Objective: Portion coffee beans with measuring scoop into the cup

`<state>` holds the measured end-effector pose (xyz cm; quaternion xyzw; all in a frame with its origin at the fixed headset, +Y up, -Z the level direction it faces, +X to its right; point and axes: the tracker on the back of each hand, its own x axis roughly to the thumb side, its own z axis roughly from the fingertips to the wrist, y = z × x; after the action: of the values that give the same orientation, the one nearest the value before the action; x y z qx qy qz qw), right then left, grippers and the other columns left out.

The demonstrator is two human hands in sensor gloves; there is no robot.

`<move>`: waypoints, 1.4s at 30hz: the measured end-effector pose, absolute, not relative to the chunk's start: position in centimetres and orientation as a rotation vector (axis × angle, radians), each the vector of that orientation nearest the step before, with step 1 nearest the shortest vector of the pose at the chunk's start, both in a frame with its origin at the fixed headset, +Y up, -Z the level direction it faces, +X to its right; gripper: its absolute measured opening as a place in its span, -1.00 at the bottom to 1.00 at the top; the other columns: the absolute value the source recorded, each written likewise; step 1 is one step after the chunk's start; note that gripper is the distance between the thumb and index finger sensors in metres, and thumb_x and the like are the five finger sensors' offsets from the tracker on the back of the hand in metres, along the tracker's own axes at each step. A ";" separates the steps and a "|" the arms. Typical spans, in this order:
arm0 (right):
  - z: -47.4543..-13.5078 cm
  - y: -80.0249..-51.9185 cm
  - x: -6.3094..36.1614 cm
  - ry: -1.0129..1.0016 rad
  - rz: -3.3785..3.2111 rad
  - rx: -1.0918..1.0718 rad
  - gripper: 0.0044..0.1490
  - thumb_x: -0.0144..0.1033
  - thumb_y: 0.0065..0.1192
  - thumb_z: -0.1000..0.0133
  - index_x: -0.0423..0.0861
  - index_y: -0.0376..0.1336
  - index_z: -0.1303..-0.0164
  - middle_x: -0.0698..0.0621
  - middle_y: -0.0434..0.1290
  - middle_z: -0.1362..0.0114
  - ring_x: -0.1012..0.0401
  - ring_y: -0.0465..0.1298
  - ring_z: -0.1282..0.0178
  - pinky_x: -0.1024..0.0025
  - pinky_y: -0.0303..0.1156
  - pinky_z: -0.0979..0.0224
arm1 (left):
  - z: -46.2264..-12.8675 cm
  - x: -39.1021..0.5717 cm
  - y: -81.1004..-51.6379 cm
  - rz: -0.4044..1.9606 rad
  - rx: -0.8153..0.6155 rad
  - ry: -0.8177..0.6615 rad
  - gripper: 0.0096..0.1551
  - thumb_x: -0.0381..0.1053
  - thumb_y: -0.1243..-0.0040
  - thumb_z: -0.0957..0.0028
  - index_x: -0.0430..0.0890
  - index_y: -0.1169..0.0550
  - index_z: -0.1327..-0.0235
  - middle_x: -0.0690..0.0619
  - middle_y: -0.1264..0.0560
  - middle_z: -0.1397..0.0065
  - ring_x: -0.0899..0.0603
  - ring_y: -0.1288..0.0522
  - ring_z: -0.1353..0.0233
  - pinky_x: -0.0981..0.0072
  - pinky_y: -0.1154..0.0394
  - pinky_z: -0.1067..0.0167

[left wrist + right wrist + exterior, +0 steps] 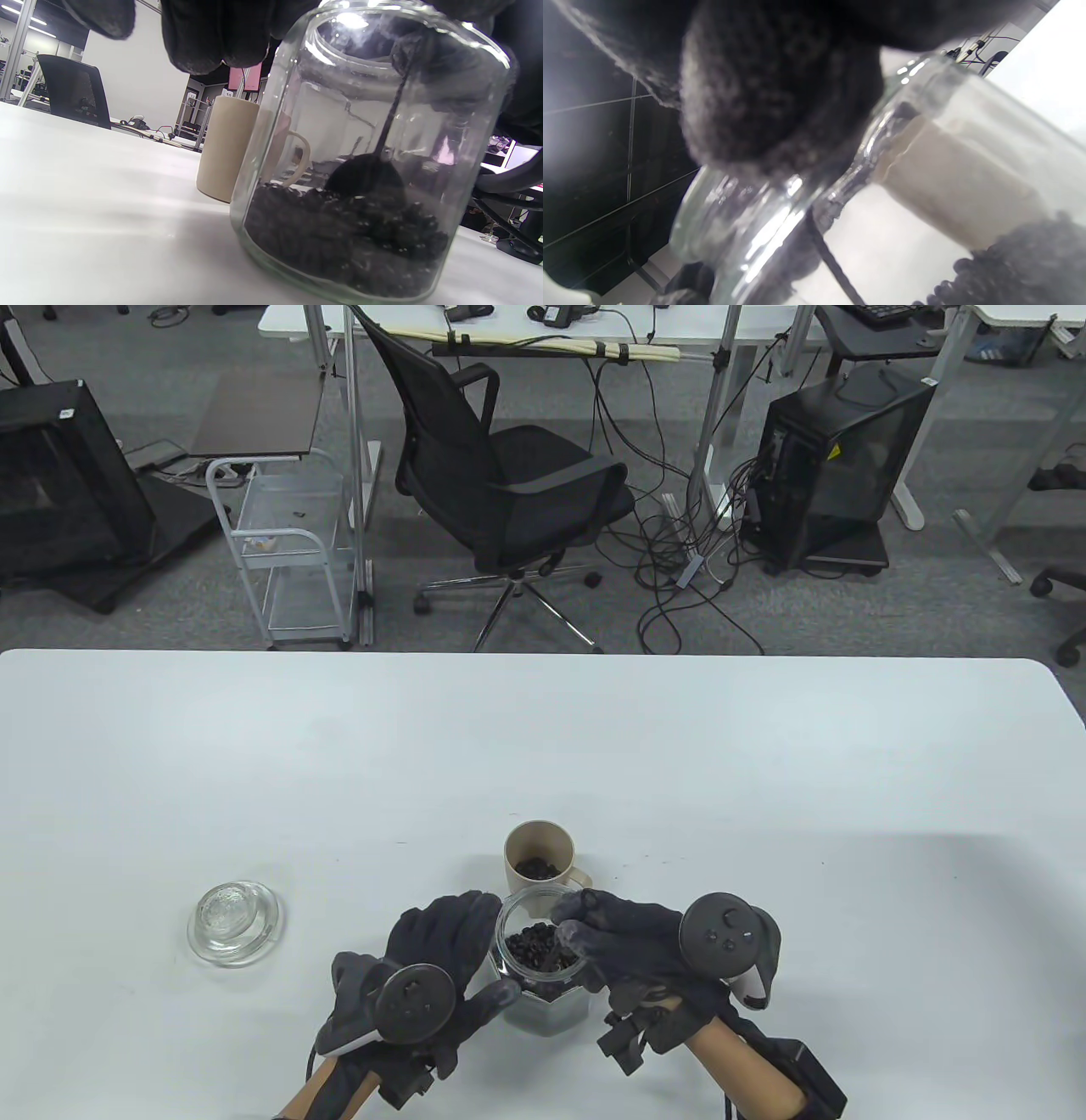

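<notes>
both hands meet at the clear glass jar (543,976) near the table's (764,780) front edge: left hand (433,976) curls round its side, right hand (628,946) pinches the dark scoop (365,180) sunk in black beans (339,250), beige cup (536,861) just behind.

Jar (543,976) w/ beans (537,947) sits near the table (764,780) front, cup (538,858) right behind it, lid (233,921) off to the left, scoop (365,178) in jar.
</notes>
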<state>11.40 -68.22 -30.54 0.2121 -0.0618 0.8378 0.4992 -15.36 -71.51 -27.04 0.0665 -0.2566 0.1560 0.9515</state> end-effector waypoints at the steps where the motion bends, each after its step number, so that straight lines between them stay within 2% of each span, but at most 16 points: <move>1: -30.6 -68.3 11.5 -0.144 2.009 0.497 -0.48 -0.04 0.50 -0.06 -0.13 0.55 -0.07 -0.20 0.79 0.20 0.32 0.72 0.61 0.55 0.61 0.55 | -27.0 -15.4 -71.5 0.316 0.135 -0.522 0.11 0.61 0.28 -0.08 -0.08 -0.02 -0.71 -0.12 -0.16 -0.78 -0.34 -0.28 -0.69 -0.47 -0.20 -0.49; 6: -30.8 -68.6 11.9 -0.077 1.934 0.429 -0.48 -0.05 0.50 -0.07 -0.15 0.55 -0.07 -0.19 0.80 0.21 0.38 0.69 0.69 0.64 0.57 0.64 | -27.0 -15.4 -71.5 0.317 0.134 -0.523 0.11 0.61 0.28 -0.08 -0.08 -0.02 -0.71 -0.12 -0.16 -0.78 -0.34 -0.28 -0.69 -0.47 -0.20 -0.49; 14: -31.1 -69.0 13.0 -0.086 1.830 0.278 -0.48 -0.04 0.49 -0.07 -0.16 0.55 -0.05 -0.18 0.80 0.24 0.37 0.72 0.67 0.63 0.59 0.63 | -27.0 -15.4 -71.5 0.315 0.136 -0.525 0.11 0.61 0.28 -0.08 -0.08 -0.02 -0.71 -0.12 -0.16 -0.78 -0.34 -0.28 -0.69 -0.47 -0.20 -0.49; 26: -32.7 -71.1 15.4 -0.014 1.601 0.040 -0.47 -0.02 0.45 -0.10 -0.17 0.54 -0.04 -0.14 0.80 0.27 0.37 0.74 0.63 0.62 0.61 0.60 | -27.0 -15.3 -71.5 0.314 0.135 -0.525 0.11 0.61 0.28 -0.08 -0.08 -0.02 -0.71 -0.12 -0.15 -0.78 -0.34 -0.28 -0.69 -0.47 -0.20 -0.49; 32: -33.1 -72.2 15.9 0.062 1.477 -0.031 -0.47 -0.02 0.44 -0.12 -0.18 0.53 -0.06 -0.15 0.79 0.25 0.35 0.74 0.61 0.60 0.62 0.57 | -27.0 -15.3 -71.5 0.313 0.137 -0.525 0.11 0.61 0.28 -0.08 -0.08 -0.02 -0.71 -0.12 -0.16 -0.78 -0.34 -0.28 -0.69 -0.47 -0.20 -0.49; 42: -33.6 -72.7 16.9 0.036 1.434 -0.094 -0.46 -0.01 0.41 -0.14 -0.18 0.51 -0.08 -0.14 0.79 0.22 0.34 0.75 0.56 0.58 0.63 0.53 | -26.9 -15.4 -71.5 0.311 0.137 -0.525 0.12 0.61 0.28 -0.08 -0.08 -0.02 -0.71 -0.12 -0.16 -0.78 -0.34 -0.28 -0.69 -0.47 -0.20 -0.49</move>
<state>16.94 -72.69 -33.57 -0.0429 0.0167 0.6569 0.7525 -15.35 -71.50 -26.95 0.0674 -0.2584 0.1528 0.9515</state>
